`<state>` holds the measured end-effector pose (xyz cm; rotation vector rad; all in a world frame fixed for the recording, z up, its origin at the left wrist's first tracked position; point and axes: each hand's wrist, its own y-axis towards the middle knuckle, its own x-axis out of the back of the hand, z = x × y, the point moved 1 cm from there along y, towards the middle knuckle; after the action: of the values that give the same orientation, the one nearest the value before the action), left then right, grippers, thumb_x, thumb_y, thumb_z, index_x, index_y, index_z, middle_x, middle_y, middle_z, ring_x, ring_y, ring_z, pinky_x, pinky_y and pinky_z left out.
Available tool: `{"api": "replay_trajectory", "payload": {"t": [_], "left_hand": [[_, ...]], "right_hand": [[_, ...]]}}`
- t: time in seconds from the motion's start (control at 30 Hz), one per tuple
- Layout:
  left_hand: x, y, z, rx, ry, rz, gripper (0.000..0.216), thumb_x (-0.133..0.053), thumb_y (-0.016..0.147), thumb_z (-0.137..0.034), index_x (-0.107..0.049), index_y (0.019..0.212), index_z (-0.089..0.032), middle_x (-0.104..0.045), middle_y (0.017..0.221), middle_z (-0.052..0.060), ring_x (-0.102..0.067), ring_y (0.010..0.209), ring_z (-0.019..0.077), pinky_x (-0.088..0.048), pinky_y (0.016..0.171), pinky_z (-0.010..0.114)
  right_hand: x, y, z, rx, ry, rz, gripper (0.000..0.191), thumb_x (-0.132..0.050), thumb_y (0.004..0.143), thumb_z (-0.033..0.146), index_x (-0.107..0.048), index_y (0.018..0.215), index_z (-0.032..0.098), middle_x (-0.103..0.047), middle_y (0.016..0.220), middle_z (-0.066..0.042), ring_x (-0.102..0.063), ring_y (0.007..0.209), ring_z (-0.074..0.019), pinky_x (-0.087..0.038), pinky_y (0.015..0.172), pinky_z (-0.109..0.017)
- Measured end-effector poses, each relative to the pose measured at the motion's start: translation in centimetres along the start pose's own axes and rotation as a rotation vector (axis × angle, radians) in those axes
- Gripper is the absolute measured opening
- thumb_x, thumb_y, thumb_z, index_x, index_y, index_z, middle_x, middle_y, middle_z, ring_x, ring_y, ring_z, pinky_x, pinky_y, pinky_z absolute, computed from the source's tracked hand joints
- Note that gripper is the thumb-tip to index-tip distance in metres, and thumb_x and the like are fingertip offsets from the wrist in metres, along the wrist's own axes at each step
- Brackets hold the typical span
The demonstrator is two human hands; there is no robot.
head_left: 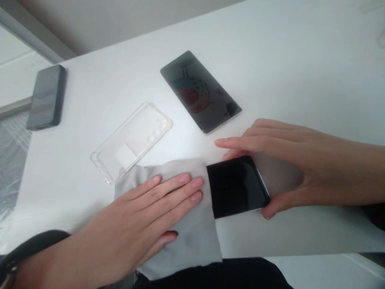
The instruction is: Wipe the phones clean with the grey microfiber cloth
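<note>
Right grip (288, 168) is clamped on a black smartphone (237, 186), thumb at its lower edge and a finger at its upper edge; left grip (156, 208) lies open and flat, pressing a grey microfibre cloth (192, 249) on the white surface (285, 72); the smartphone's left end meets the cloth, and I can't tell how far it runs beneath. I'd judge the smartphone light, stiff, slippery and fragile across its glass; I'd hold it by the edges. The cloth looks soft and likely to slide. Further off lie a clear phone case (132, 140), a glossy phone (200, 92) and a thick dark phone (46, 98).
</note>
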<state>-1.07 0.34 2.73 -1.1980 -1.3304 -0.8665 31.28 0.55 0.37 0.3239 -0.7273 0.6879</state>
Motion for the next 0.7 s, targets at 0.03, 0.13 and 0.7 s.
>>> {"api": "replay_trajectory", "payload": {"t": [0.03,0.13,0.7], "left_hand": [[-0.1,-0.7,0.0,0.004,0.018,0.013,0.056,-0.033,0.108,-0.023,-0.022,0.163,-0.016,-0.019,0.172,-0.001,-0.010,0.159,0.0143,-0.002,0.130,0.033],[-0.3,-1.6,0.0,0.013,0.044,0.026,0.057,-0.036,0.109,-0.026,-0.021,0.163,-0.016,-0.020,0.172,-0.002,-0.009,0.159,0.0134,-0.003,0.129,0.031],[1.2,5.3,0.6,-0.196,0.005,0.037,0.056,-0.034,0.109,-0.031,-0.024,0.162,-0.017,-0.024,0.170,-0.003,-0.009,0.159,0.0105,0.002,0.129,0.029]], "right_hand": [[0.0,0.0,0.0,-0.005,-0.003,0.010,0.082,-0.072,0.085,0.063,-0.039,0.156,0.038,-0.066,0.133,-0.001,-0.061,0.123,-0.0326,-0.049,0.109,-0.048],[0.1,0.2,0.1,-0.018,0.009,0.032,0.085,-0.075,0.084,0.061,-0.038,0.157,0.039,-0.066,0.136,-0.001,-0.059,0.127,-0.0334,-0.045,0.113,-0.050],[0.3,1.4,0.4,0.153,0.028,0.035,0.104,-0.092,0.071,0.043,-0.039,0.158,0.019,-0.068,0.122,-0.009,-0.058,0.119,-0.0284,-0.046,0.105,-0.041]]}}
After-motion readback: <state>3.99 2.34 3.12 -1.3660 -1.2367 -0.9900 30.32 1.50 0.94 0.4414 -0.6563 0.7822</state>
